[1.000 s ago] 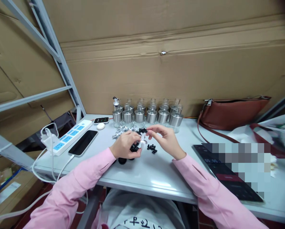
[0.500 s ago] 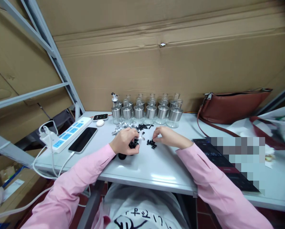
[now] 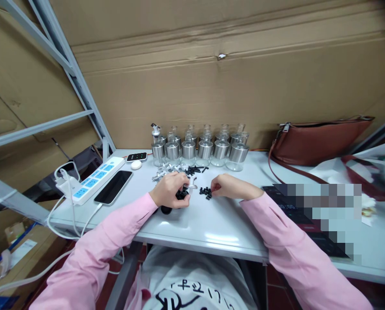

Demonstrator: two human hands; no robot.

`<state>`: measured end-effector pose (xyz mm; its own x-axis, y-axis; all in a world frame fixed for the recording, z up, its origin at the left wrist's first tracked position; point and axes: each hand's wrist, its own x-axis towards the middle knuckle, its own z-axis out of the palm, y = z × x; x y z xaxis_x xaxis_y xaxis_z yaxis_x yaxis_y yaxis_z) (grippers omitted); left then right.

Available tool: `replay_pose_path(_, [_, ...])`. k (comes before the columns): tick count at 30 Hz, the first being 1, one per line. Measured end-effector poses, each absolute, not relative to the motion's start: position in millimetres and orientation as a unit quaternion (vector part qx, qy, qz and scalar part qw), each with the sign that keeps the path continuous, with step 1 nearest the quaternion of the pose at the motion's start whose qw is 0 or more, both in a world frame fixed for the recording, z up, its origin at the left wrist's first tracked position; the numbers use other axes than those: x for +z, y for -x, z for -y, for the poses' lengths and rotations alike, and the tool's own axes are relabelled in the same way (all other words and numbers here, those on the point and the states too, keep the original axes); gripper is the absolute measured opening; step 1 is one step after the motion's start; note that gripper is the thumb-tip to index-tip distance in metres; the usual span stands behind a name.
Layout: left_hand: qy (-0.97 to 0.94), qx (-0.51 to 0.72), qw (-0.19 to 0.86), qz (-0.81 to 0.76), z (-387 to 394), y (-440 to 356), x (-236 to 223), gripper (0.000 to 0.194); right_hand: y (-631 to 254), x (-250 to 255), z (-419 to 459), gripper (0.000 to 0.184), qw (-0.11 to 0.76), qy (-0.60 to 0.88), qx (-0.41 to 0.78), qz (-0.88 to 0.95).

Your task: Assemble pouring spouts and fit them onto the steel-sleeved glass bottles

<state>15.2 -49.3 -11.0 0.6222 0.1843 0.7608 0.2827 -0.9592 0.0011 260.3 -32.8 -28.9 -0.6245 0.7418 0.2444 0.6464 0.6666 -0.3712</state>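
Observation:
My left hand (image 3: pixel 172 190) is closed around a silver pourer spout (image 3: pixel 192 184) with a round flange, which sticks out past the fingertips. Under that hand lie black round parts (image 3: pixel 165 210), partly covered by it. My right hand (image 3: pixel 226 187) has its fingertips pinched together at the right edge of a small pile of black pieces (image 3: pixel 205 192); whatever is between them is hidden. Behind the hands lie a heap of silver spout parts (image 3: pixel 166 170) and several thin black pieces (image 3: pixel 195 170).
Glass bottles with steel bands (image 3: pixel 205 150) stand in rows at the back; the left one bears a pourer (image 3: pixel 155 131). A power strip (image 3: pixel 98 178) and a phone (image 3: pixel 114 187) lie left. On the right are a brown bag (image 3: pixel 321 142) and a dark tablet-like device (image 3: pixel 328 245).
My right hand has lowered slightly, its fingertips now down at the edge of the black pile. The left hand keeps the spout in nearly the same place. The view has shifted a little.

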Motion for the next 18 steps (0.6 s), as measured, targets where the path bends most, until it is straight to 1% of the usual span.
replay_pose_path(2, [0.900,-0.413,0.056,0.129,49.3,-15.3,-11.1,0.023,-259.3,-28.8,33.7,0.018,0.195,0.394,0.138,0.888])
replay_pose_path(6, [0.898,-0.417,0.055,0.125,49.7,-15.4,-10.3,0.023,-258.9,-20.7,36.5,0.020,0.174,0.430,0.182,0.867])
replay_pose_path(8, [0.897,-0.420,0.056,0.123,50.1,-15.4,-9.6,0.023,-258.8,-12.3,38.4,0.015,0.180,0.434,0.210,0.858])
replay_pose_path(10, [0.897,-0.420,0.059,0.122,50.5,-15.4,-9.1,0.023,-257.3,-2.0,41.2,0.006,0.200,0.430,0.240,0.847])
replay_pose_path(11, [0.897,-0.420,0.062,0.122,50.6,-15.4,-8.9,0.023,-255.6,3.3,43.1,0.005,0.216,0.428,0.257,0.839])
replay_pose_path(15, [0.895,-0.422,0.072,0.123,51.2,-15.6,-8.2,0.024,-244.2,19.1,53.1,0.024,0.340,0.409,0.349,0.772])
replay_pose_path(18, [0.895,-0.423,0.078,0.116,51.5,-16.4,-7.8,0.028,-235.6,22.5,59.1,0.030,0.406,0.391,0.373,0.737])
